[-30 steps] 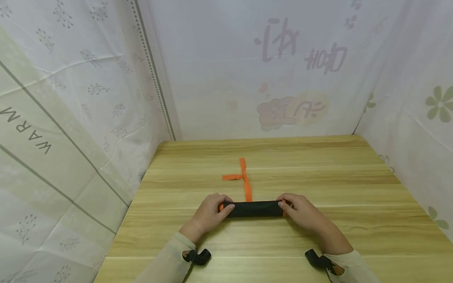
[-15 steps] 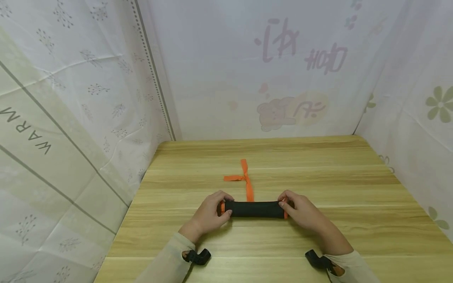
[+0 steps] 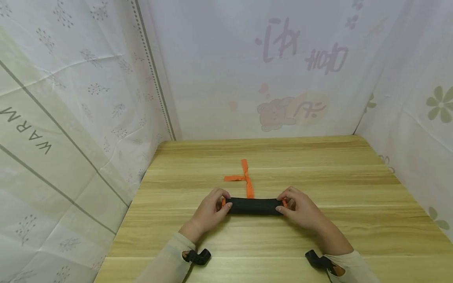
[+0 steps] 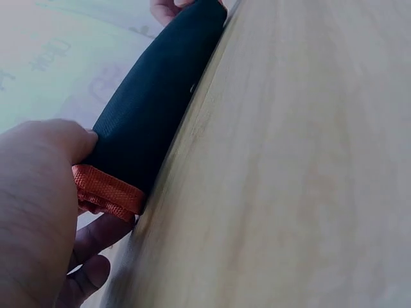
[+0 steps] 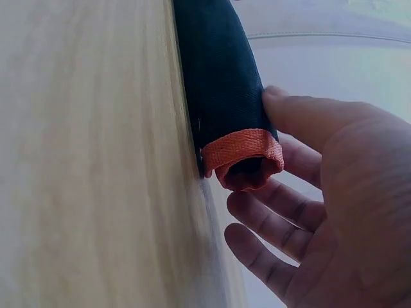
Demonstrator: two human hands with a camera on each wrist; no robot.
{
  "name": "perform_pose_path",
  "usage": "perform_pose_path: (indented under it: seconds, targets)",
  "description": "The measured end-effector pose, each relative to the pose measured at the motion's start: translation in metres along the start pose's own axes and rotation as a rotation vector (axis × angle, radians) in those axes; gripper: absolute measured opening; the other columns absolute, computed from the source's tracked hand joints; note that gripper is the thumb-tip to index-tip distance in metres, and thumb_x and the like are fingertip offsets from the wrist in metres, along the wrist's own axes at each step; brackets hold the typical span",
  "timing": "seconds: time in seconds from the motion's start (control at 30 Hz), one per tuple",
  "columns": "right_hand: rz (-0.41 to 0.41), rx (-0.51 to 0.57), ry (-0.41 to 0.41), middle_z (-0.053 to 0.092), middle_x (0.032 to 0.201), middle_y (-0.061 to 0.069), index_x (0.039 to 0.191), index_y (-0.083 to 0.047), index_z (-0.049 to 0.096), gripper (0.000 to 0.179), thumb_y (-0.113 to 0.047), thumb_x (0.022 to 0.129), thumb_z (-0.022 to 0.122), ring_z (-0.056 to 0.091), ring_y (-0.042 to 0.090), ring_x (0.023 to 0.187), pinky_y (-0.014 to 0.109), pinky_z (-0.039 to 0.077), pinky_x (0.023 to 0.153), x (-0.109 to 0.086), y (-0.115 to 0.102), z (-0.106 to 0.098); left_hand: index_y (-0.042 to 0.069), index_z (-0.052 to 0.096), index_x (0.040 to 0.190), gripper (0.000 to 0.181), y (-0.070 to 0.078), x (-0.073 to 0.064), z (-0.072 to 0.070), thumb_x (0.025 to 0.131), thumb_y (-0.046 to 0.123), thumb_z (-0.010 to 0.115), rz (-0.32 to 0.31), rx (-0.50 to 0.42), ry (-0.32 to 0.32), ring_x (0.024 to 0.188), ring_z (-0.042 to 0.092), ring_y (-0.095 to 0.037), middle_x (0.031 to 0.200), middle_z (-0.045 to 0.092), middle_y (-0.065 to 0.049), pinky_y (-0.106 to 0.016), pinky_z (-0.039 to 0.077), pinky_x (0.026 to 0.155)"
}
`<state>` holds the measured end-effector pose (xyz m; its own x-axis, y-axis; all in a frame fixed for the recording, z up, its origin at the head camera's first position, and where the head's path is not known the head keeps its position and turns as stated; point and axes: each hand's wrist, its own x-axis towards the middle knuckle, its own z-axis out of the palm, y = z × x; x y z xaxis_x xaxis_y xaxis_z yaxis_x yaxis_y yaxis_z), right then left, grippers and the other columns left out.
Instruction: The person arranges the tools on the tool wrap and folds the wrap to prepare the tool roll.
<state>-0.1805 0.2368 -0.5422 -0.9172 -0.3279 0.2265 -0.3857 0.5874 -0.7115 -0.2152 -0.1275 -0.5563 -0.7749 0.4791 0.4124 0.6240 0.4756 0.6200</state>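
A black fabric roll [image 3: 253,206] with orange edging lies crosswise on the wooden table. My left hand [image 3: 209,211] pinches its left end, thumb on the near side. At the opposite end my right hand [image 3: 302,208] grips it the same way. From the far side of the roll an orange tie strap [image 3: 249,186] runs out, knotted, with one tail to the left. The left wrist view shows layered orange edging [image 4: 109,189] beside my fingers. In the right wrist view the coiled orange rim [image 5: 241,149] is visible, with my thumb on the black cloth and some fingers spread below.
The light wood-grain table [image 3: 318,165] extends around the roll. Printed curtains [image 3: 219,78] hang behind the table and on both sides. A black wrist device [image 3: 199,256] pokes from the left sleeve, and a similar one [image 3: 317,259] from the right.
Both hands have shifted slightly away from the body, and the roll with them. The roll and strap sit a touch further right than a second ago.
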Motion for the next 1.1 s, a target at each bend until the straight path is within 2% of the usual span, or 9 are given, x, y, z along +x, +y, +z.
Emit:
perform_pose_path:
  seconds: [0.13,0.23,0.37,0.47,0.67,0.8,0.87,1.0,1.1]
  targets:
    - [0.014,-0.038,-0.036,0.060,0.110,-0.011,0.121,-0.024,0.072,0.041,-0.025,0.084,0.092,0.060,0.013,0.090,0.032,0.052,0.077,-0.0002,0.0003,-0.0020,0.019,0.066,0.116,0.014,0.0007,0.0002,-0.0002,0.105,0.028,0.067,-0.020,0.003,0.012,0.070,0.050,-0.009,0.106,0.056,0.006,-0.025,0.046,0.062]
    - [0.026,-0.050,-0.057,0.059,0.116,-0.012,0.124,-0.026,0.071,0.049,-0.022,0.081,0.094,0.059,0.012,0.103,0.036,0.051,0.086,0.0001,0.0009,-0.0023,0.021,0.065,0.118,0.022,0.0005,-0.0005,-0.0002,0.101,0.031,0.073,-0.024,0.008,-0.005,0.072,0.050,-0.009,0.109,0.056,0.008,-0.027,0.047,0.064]
    - [0.021,-0.053,-0.056,0.058,0.120,-0.008,0.125,-0.021,0.072,0.044,-0.020,0.085,0.091,0.056,0.014,0.104,0.035,0.048,0.088,0.0000,0.0014,-0.0010,0.021,0.062,0.124,0.048,-0.0016,-0.0005,0.0008,0.086,0.031,0.090,-0.008,0.031,-0.053,0.097,0.058,-0.009,0.120,0.057,0.007,-0.032,0.053,0.085]
    - [0.018,-0.053,-0.052,0.058,0.120,-0.007,0.125,-0.019,0.072,0.040,-0.021,0.089,0.087,0.055,0.015,0.096,0.033,0.047,0.082,-0.0004,0.0003,-0.0009,0.020,0.064,0.125,0.054,-0.0031,0.0003,0.0015,0.080,0.024,0.094,-0.001,0.040,-0.062,0.114,0.056,-0.012,0.123,0.056,0.006,-0.037,0.050,0.099]
    - [0.056,-0.056,-0.079,0.060,0.115,-0.012,0.129,-0.022,0.069,0.036,-0.026,0.096,0.081,0.059,0.010,0.092,0.031,0.050,0.082,-0.0007,-0.0018,-0.0032,0.018,0.068,0.125,0.049,-0.0045,-0.0003,0.0016,0.083,0.019,0.092,0.014,0.048,-0.041,0.110,0.057,-0.012,0.119,0.057,0.008,-0.036,0.051,0.094]
    - [0.124,-0.017,-0.098,0.061,0.107,-0.008,0.133,-0.019,0.064,0.035,-0.032,0.102,0.073,0.062,0.011,0.088,0.031,0.052,0.079,-0.0005,-0.0027,-0.0040,0.015,0.067,0.131,0.049,-0.0059,-0.0011,0.0012,0.087,0.023,0.088,0.046,0.058,-0.032,0.107,0.059,-0.010,0.121,0.062,0.009,-0.037,0.052,0.091]
    - [0.144,-0.004,-0.100,0.062,0.102,-0.006,0.132,-0.018,0.063,0.033,-0.035,0.104,0.068,0.062,0.012,0.086,0.031,0.052,0.076,-0.0002,-0.0028,-0.0039,0.018,0.068,0.130,0.045,-0.0065,-0.0012,0.0013,0.089,0.026,0.086,0.059,0.074,-0.026,0.107,0.059,-0.010,0.120,0.065,0.011,-0.038,0.051,0.092]
    - [0.114,-0.017,-0.074,0.062,0.107,-0.006,0.133,-0.017,0.064,0.037,-0.040,0.104,0.067,0.061,0.012,0.088,0.032,0.052,0.076,-0.0005,-0.0024,-0.0039,0.027,0.071,0.123,0.032,-0.0059,-0.0011,0.0015,0.094,0.035,0.081,0.044,0.106,-0.019,0.107,0.058,-0.008,0.115,0.066,0.016,-0.039,0.049,0.094]
    - [0.052,-0.035,-0.037,0.061,0.119,-0.005,0.137,-0.017,0.064,0.045,-0.038,0.098,0.076,0.062,0.014,0.095,0.035,0.054,0.080,-0.0012,-0.0013,-0.0044,0.027,0.071,0.122,0.026,-0.0035,-0.0009,0.0012,0.099,0.039,0.075,-0.007,0.110,-0.020,0.099,0.056,-0.010,0.113,0.063,0.016,-0.038,0.048,0.086]
